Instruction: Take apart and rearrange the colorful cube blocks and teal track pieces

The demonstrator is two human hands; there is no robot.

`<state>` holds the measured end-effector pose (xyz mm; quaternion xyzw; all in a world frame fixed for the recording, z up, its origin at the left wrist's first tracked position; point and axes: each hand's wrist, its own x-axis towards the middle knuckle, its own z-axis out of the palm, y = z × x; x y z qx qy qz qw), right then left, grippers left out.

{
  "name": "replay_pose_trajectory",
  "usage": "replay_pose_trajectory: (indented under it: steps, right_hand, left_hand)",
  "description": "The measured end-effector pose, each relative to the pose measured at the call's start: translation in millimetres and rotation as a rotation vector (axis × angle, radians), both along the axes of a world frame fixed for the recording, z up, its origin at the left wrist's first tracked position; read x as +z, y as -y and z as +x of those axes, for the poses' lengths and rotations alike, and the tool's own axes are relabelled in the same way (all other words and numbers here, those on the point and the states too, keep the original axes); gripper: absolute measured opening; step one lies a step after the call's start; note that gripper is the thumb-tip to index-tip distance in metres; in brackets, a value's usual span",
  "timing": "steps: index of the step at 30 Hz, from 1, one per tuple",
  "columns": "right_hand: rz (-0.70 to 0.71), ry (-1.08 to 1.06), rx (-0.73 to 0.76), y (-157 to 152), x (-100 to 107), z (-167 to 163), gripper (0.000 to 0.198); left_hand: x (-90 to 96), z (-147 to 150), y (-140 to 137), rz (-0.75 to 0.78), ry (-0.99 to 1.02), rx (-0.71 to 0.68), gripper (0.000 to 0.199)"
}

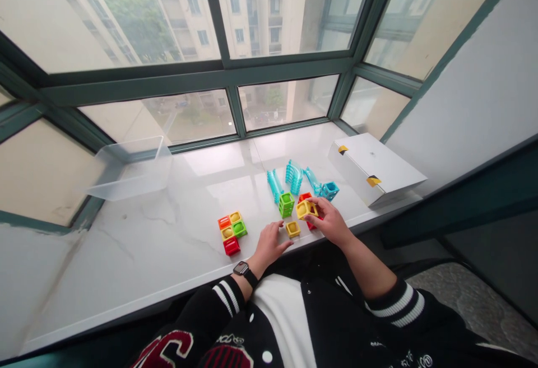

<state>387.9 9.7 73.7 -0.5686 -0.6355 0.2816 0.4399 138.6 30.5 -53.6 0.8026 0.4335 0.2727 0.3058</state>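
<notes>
My right hand (333, 223) grips a yellow cube block (305, 209) by its right side, lifted over the red blocks (311, 224), which it partly hides. My left hand (269, 243) rests near the sill's front edge with thumb and fingers apart, holding nothing. Just right of its fingers lies a small yellow block (293, 229). Behind that stands a green cube block (286, 204). To the left is a flat cluster of joined red, orange, yellow and green blocks (232, 232).
Clear blue track pieces (293, 176) and a blue cube (329, 190) lie toward the window. A white box (374, 161) stands at the right, a translucent plastic bin (130, 175) at the left. Window frames border the marble-patterned sill (168, 245).
</notes>
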Motion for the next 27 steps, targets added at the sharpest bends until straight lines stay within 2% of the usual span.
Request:
replay_pose_trajectory:
  steps: [5,10,13,17,27]
  right_hand:
    - [0.053,0.206,0.078,-3,8,5,0.043]
    - [0.034,0.344,0.163,-5,1,0,0.050]
    - [0.035,0.469,0.149,-6,-5,-6,0.047]
    - [-0.030,0.613,0.112,-8,-11,-15,0.044]
    - [-0.134,0.767,0.115,-10,-14,-36,0.041]
  left_hand:
    - [-4.2,13,0,0.086,-0.047,0.025,0.068]
    - [-4.6,13,1,0.096,-0.025,0.043,0.059]
    - [-3.3,12,1,0.102,-0.007,0.045,0.051]
    - [-1.1,13,0,0.096,-0.002,0.043,0.040]
    - [-4.5,13,-1,0.096,-0.033,0.036,0.038]
